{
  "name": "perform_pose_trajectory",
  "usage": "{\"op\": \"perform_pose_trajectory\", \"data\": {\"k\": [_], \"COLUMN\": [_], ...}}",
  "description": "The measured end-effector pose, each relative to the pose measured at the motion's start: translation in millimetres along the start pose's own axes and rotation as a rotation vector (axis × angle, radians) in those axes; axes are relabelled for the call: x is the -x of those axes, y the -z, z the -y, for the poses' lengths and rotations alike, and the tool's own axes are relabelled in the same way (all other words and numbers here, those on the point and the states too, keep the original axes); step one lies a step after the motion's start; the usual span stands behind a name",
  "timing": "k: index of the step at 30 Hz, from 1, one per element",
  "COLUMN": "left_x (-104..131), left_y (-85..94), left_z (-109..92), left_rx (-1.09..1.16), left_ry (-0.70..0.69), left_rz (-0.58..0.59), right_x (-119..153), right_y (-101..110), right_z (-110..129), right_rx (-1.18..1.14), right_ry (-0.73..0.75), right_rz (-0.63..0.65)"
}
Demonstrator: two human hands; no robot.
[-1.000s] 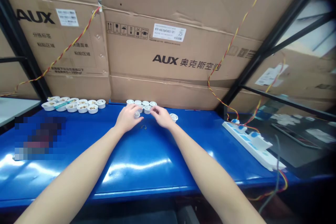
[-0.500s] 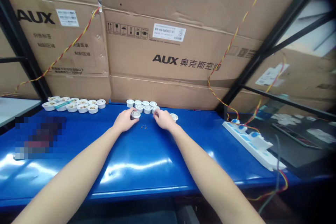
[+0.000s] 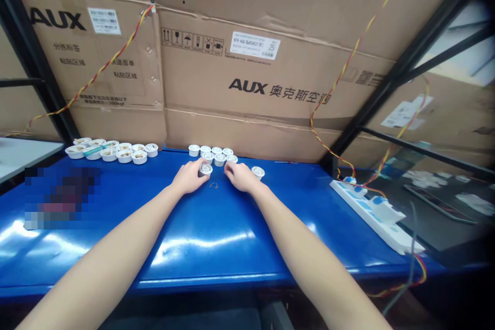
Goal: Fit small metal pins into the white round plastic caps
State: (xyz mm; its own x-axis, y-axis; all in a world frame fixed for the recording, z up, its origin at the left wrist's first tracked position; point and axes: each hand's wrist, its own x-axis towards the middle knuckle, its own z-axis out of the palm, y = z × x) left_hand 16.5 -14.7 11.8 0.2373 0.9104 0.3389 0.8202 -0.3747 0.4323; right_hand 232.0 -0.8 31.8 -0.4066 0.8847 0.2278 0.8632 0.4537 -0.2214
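Observation:
My left hand [image 3: 189, 176] holds a small round white cup [image 3: 205, 169] between thumb and fingers, low over or on the blue table [image 3: 216, 227]. To its right, my right hand [image 3: 240, 175] has its fingers bent together beside the cup group; whatever they hold is too small to make out. Between the hands lie a few tiny dark screw-like pieces [image 3: 214, 185]. Several lidded white cups [image 3: 219, 159] stand in rows just behind the hands. One more white cup [image 3: 258, 172] sits to the right of my right hand.
Several open white cups with small parts [image 3: 124, 156] stand at the back left. A white power strip [image 3: 375, 216] lies on the right. Large cardboard boxes [image 3: 193, 93] rise behind the table, with a twisted red-yellow wire [image 3: 336, 87] hanging down. A blurred dark object [image 3: 65, 198] is at left.
The view has shifted slightly. My left hand has moved a little to the right with its cup, and my right hand has come slightly closer to it.

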Motion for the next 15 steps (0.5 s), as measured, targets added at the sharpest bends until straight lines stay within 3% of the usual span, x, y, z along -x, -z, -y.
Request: {"op": "perform_pose_trajectory", "data": {"k": [7,15], "left_x": [0,-2], "left_y": [-1.9,-3.9], "left_z": [1,4], "left_rx": [0.021,0.055], "left_ry": [-0.02,-0.014], "left_rz": [-0.023,-0.028], "right_x": [1,-6], "right_y": [0,-18], "right_z": [2,6], "right_rx": [-0.053,-0.157], "right_ry": [0.116,0.172], "right_rz": [0.032,0.026]}}
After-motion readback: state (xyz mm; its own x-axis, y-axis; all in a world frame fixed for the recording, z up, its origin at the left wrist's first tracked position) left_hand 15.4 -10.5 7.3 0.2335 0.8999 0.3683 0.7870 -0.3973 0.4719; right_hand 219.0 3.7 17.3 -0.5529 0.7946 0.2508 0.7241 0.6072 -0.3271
